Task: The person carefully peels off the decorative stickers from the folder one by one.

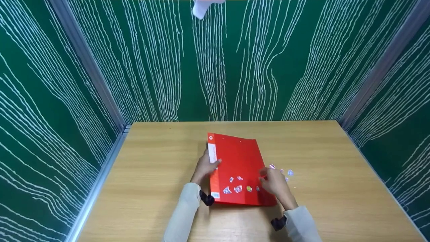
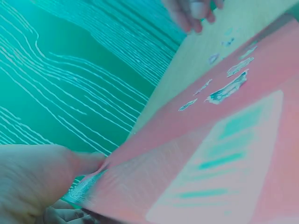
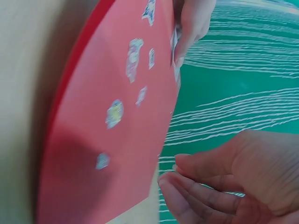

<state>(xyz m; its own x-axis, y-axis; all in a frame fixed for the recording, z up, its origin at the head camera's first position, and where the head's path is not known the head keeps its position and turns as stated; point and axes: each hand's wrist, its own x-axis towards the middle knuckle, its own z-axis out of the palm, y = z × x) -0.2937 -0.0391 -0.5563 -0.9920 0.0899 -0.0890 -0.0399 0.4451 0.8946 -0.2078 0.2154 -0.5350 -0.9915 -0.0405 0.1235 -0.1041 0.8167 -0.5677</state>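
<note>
A red folder (image 1: 235,154) lies at a slant on the wooden table, its lower edge toward me. My left hand (image 1: 203,165) grips the spine side, thumb on the cover and fingers under the edge. Several small picture stickers (image 1: 238,189) are on the lower part of the cover. Over the folder's right edge hovers my right hand (image 1: 276,183), its thumb and index fingertips brought together. In the right wrist view a small pale bit, seemingly a sticker (image 3: 175,167), shows between those fingertips, mostly hidden. A white label (image 2: 219,158) marks the spine.
Several loose stickers (image 1: 290,172) lie on the table (image 1: 161,151) just right of the folder, partly behind my right hand. Green walls with white wavy lines (image 1: 208,67) stand behind and at both sides. A white object (image 1: 200,9) hangs at the top.
</note>
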